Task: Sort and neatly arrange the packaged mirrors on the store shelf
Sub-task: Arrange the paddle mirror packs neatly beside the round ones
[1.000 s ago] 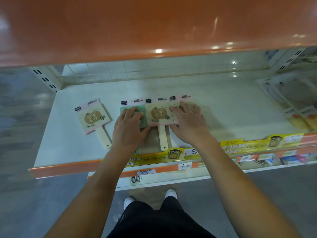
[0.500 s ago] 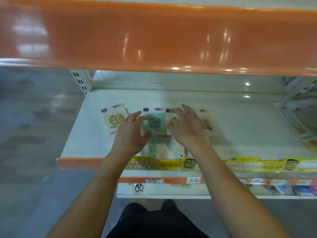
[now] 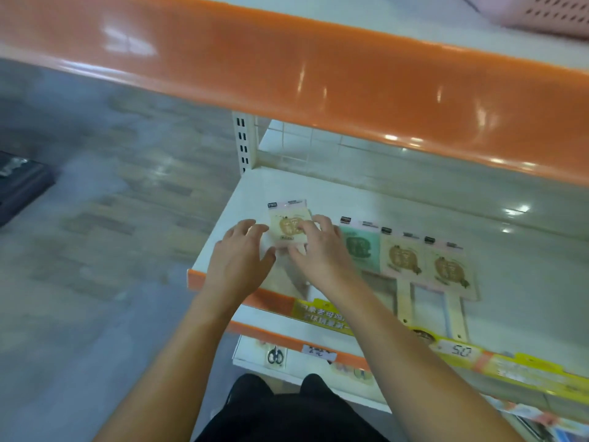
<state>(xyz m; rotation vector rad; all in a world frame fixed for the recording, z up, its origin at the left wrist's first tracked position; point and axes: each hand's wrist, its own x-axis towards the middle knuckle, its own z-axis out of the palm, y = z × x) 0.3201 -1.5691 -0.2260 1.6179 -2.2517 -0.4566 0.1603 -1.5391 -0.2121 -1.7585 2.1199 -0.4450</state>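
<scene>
Left hand [image 3: 240, 256] hovers with fingers spread and loosely curled, holding nothing. Right hand [image 3: 322, 250] rests fingertips on a cream packaged mirror [image 3: 288, 226] lying between the hands on the shelf [image 3: 526, 282]. Three more mirrors [image 3: 404, 260] lie side by side just beyond the right hand.

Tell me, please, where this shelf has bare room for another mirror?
Bare shelf lies right of the cream mirrors and behind the row. The left end is crowded: both hands surround the loose mirror, beside the green mirror.
</scene>
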